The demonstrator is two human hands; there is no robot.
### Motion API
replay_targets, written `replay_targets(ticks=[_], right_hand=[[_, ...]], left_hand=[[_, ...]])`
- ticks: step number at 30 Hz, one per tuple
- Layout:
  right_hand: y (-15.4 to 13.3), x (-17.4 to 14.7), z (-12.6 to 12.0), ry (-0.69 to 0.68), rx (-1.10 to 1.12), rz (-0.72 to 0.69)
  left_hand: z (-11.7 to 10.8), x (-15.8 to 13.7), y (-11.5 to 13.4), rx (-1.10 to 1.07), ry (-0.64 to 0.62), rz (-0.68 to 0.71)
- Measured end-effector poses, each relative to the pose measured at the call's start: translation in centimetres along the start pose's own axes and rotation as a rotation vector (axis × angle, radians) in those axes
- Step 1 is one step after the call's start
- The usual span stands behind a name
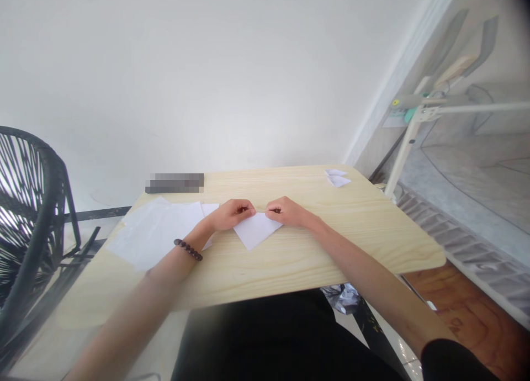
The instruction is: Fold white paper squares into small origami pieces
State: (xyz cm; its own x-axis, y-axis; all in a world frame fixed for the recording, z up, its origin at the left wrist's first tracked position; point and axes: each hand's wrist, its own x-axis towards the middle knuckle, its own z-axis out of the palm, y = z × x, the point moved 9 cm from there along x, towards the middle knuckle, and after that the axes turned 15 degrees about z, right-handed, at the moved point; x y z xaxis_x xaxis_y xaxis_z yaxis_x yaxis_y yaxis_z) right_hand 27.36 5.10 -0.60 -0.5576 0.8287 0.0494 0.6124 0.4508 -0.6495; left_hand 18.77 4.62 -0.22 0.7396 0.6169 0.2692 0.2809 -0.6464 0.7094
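Note:
A white sheet of paper [254,233], folded so that one corner points toward me, lies on the light wooden table [269,270]. My left hand [233,213] pinches its far left edge between thumb and curled fingers. At the far right edge my right hand [290,211] grips the same paper in a like pinch. A short stretch of the top edge shows between the two thumbs. Just left of my left hand, partly behind my forearm, lie loose white sheets [153,232].
A small folded paper piece [337,178] rests near the table's back right corner. A dark blurred-out object [174,183] lies at the back left. A black woven chair [35,215] stands left, a white metal frame [408,143] right. The wall [215,83] rises behind the table.

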Motion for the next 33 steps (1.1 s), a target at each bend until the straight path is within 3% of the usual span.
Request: replay_targets(ticks=[10,24,33], right_hand=[[2.1,-0.7,-1.1,-0.120,0.129,0.110],[-0.5,0.2,0.1,0.056,0.117,-0.034],[0.3,0.0,0.2,-0.111,0.168,0.027]], left_hand=[[0.0,-0.4,-0.8,-0.179,0.003,-0.116],[1.3,0.1,0.1,-0.056,-0.037,-0.059],[0.9,-0.1,0.2,-0.143,-0.059,-0.020]])
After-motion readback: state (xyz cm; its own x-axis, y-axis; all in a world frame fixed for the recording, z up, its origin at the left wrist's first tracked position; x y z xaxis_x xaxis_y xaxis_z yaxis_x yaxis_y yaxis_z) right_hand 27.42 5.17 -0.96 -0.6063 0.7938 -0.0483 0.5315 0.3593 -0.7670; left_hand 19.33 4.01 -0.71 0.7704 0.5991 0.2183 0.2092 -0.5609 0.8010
